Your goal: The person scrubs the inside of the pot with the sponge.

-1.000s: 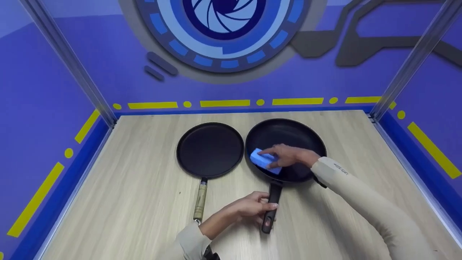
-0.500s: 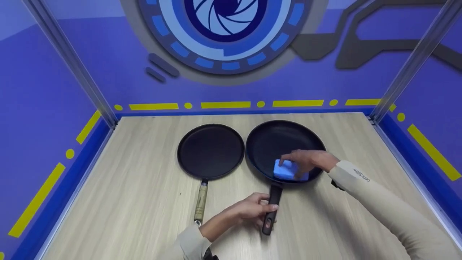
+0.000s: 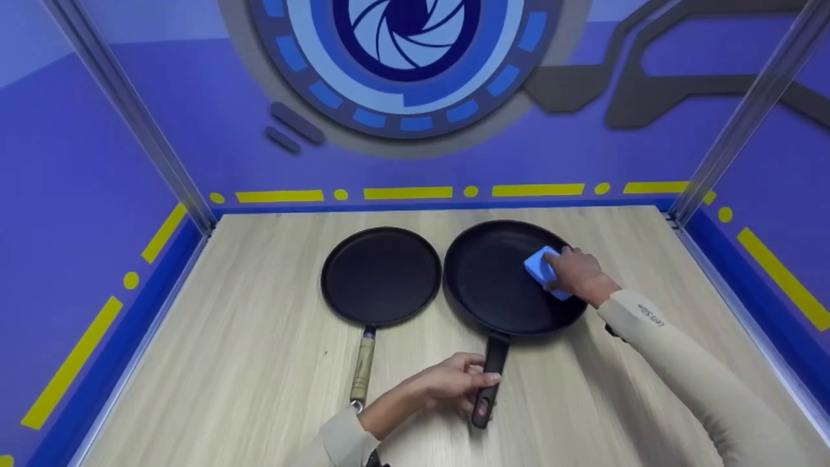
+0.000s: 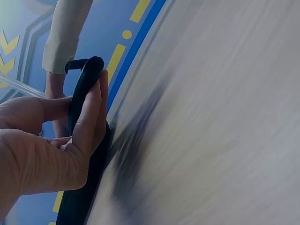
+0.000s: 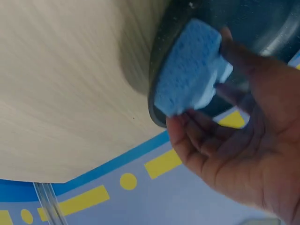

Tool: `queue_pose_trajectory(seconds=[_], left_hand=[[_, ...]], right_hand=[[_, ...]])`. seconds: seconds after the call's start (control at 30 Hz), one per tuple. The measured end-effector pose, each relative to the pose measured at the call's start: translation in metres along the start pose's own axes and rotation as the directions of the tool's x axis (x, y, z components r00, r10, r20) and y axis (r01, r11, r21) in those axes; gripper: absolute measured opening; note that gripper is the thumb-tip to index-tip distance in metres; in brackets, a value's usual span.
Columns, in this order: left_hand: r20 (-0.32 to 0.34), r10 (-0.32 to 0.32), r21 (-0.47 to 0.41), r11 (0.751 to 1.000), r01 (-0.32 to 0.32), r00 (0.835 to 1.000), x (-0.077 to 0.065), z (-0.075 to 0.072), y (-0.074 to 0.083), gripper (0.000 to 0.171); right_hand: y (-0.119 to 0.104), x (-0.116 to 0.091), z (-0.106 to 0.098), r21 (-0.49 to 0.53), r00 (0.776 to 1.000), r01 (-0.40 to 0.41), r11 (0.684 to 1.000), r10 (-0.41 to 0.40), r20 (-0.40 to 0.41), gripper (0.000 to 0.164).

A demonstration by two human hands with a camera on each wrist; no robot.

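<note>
A deep black frying pan (image 3: 486, 279) lies on the right side of the table, its handle (image 3: 496, 357) pointing toward me. My left hand (image 3: 454, 379) grips that handle, thumb on top and fingers beneath; the left wrist view shows the fingers (image 4: 91, 112) wrapped about it. With my right hand (image 3: 580, 275) I pinch a blue sponge (image 3: 539, 264) against the pan's right inner wall. In the right wrist view the sponge (image 5: 190, 65) is tilted along the rim, thumb on one side and fingertips on the other.
A flat black crepe pan (image 3: 381, 275) with a wood-look handle (image 3: 362, 370) lies close beside the frying pan on the left. The pale wooden table (image 3: 246, 311) is enclosed by blue panels (image 3: 142, 117) with metal corner posts.
The sponge in my right hand has swept from the pan's lower left, along its near side, to the right wall. My left hand keeps its grip on the handle.
</note>
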State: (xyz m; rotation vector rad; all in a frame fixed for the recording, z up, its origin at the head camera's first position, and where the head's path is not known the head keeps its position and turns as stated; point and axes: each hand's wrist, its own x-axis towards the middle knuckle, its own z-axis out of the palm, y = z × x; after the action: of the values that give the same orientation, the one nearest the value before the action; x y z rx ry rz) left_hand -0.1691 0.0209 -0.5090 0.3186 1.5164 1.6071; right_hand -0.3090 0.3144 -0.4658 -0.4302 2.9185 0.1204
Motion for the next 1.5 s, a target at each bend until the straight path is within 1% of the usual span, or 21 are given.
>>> queue_pose_trajectory(seconds=[0.13,0.2,0.37,0.53,0.67,0.73,0.8,0.9,0.97,1.03,1.1,1.2,1.33,1.4,1.5], left_hand=[[0.003,-0.003,0.029,1.0,0.003,1.0,0.0,-0.003,0.001,0.022],[0.009,-0.001,0.04,0.999,0.001,1.0,0.0,-0.005,0.002,0.025],[0.025,-0.011,0.021,1.0,0.011,1.0,0.0,-0.007,0.0,0.029],[0.03,-0.025,0.007,1.0,0.025,0.999,-0.001,-0.009,-0.003,0.036],[0.047,-0.032,0.007,0.999,0.032,0.998,-0.001,-0.007,-0.004,0.038],[0.045,-0.034,0.007,0.999,0.034,0.998,-0.001,-0.006,-0.004,0.037],[0.039,-0.029,0.006,1.0,0.029,0.999,-0.001,-0.007,-0.004,0.037],[0.03,-0.022,0.007,1.0,0.022,0.999,-0.001,-0.008,-0.002,0.037],[0.03,-0.018,0.008,1.0,0.017,0.999,0.0,-0.01,-0.001,0.037],[0.031,-0.017,0.007,1.0,0.016,0.999,0.0,-0.01,0.0,0.037],[0.035,-0.015,0.008,1.0,0.015,0.999,0.0,-0.009,-0.001,0.037],[0.033,-0.015,0.007,1.0,0.015,0.999,0.001,-0.009,-0.001,0.037],[0.022,-0.02,0.012,1.0,0.019,1.0,0.002,-0.008,-0.001,0.035],[0.019,-0.023,0.015,1.0,0.022,1.0,0.003,-0.007,-0.002,0.031],[0.015,-0.029,0.017,0.999,0.029,0.999,0.003,-0.005,-0.002,0.021]], right_hand=[[-0.001,0.015,0.005,-0.005,0.995,-0.096,0.995,0.096,-0.038,0.06],[-0.001,0.023,0.006,-0.006,0.991,-0.114,0.993,0.114,-0.065,0.062],[0.0,0.045,0.013,-0.015,0.979,-0.131,0.991,0.127,-0.159,0.06],[-0.005,0.062,0.025,-0.033,0.961,-0.127,0.991,0.114,-0.253,0.057],[-0.016,0.069,0.033,0.0,0.956,-0.105,0.995,0.101,-0.277,0.055],[-0.024,0.072,0.033,0.023,0.96,-0.075,0.997,0.078,-0.27,0.057],[-0.034,0.076,0.03,0.054,0.967,-0.027,0.998,0.04,-0.251,0.059],[-0.048,0.08,0.023,0.099,0.978,0.071,0.993,-0.05,-0.203,0.059],[-0.056,0.08,0.019,0.123,0.977,0.145,0.982,-0.122,-0.172,0.058],[-0.062,0.078,0.017,0.134,0.969,0.218,0.967,-0.197,-0.151,0.057],[-0.068,0.073,0.017,0.142,0.953,0.287,0.947,-0.268,-0.139,0.056],[-0.074,0.062,0.015,0.155,0.931,0.36,0.92,-0.344,-0.121,0.057],[-0.078,0.045,0.009,0.204,0.919,0.393,0.896,-0.392,-0.048,0.059],[-0.079,0.035,0.004,0.237,0.915,0.39,0.89,-0.404,0.011,0.06],[-0.077,0.022,-0.002,0.274,0.91,0.355,0.894,-0.398,0.118,0.06]])
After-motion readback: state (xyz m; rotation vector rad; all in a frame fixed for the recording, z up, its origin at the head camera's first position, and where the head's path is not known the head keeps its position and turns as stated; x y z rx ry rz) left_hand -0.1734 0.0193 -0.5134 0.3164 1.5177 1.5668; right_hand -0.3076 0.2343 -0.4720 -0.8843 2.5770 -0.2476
